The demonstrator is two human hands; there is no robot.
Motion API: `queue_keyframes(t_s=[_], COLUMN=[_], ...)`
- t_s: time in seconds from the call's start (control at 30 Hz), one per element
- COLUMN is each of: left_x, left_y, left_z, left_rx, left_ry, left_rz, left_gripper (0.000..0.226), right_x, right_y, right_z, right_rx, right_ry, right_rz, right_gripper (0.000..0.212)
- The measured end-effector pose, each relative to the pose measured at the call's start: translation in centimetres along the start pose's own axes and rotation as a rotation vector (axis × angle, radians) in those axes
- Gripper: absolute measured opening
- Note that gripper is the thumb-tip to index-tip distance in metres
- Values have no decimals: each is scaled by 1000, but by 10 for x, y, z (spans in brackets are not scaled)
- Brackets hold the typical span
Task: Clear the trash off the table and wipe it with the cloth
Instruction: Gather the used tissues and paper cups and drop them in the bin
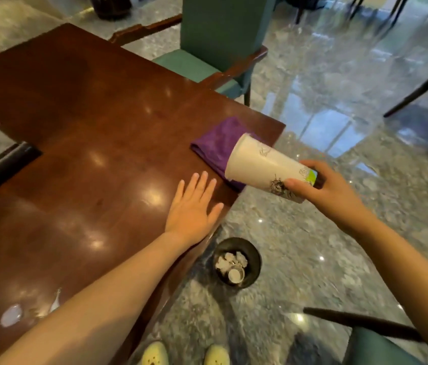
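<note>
A: hands?
B: right hand (323,185) grips tall white printed paper cup (257,164), tipped sideways past tabletop (76,127) right edge. Left hand (194,209) flat, fingers spread, empty.
A: cloth?
B: folded purple cloth (215,143) at far right corner.

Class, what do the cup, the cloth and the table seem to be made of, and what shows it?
Cup: likely paper, matte white with printed drawings.
Cloth: looks like microfibre, a fuzzy purple pile.
Table: seemingly wood, dark brown and glossy, mirroring ceiling lights.
</note>
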State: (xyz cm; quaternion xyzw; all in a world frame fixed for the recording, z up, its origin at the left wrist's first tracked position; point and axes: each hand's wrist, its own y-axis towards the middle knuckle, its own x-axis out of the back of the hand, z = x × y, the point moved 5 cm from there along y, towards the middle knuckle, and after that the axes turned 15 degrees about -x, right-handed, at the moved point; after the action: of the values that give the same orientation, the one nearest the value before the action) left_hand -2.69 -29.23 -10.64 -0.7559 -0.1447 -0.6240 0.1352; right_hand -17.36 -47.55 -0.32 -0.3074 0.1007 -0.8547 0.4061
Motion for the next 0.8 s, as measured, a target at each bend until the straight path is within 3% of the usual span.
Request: queue_keyframes(t_s=[0.13,0.27,0.4,0.53,0.8], left_x=[0,-1,-1,-3,-7], left_y=[0,0,-1,-2,-2], left_z=[-2,-8,-10,-8,-7], left_rx=[2,23,39,31,14], left_ry=[40,35,32,55,93], left_rz=[6,7,-21,-36,-74], left_gripper=[64,63,61,61,65], right_x=[14,9,-25,-82,-178], right_y=[-11,-10,15,53,112], right_z=[-52,-106,-152,-190,-271], right_rx=[-127,-203,-275,-330,-349], right_ry=[103,113,-142,-379,-725], right_rz=[-14,-150,-202,-129,-32], right_gripper=[49,56,70,78,66])
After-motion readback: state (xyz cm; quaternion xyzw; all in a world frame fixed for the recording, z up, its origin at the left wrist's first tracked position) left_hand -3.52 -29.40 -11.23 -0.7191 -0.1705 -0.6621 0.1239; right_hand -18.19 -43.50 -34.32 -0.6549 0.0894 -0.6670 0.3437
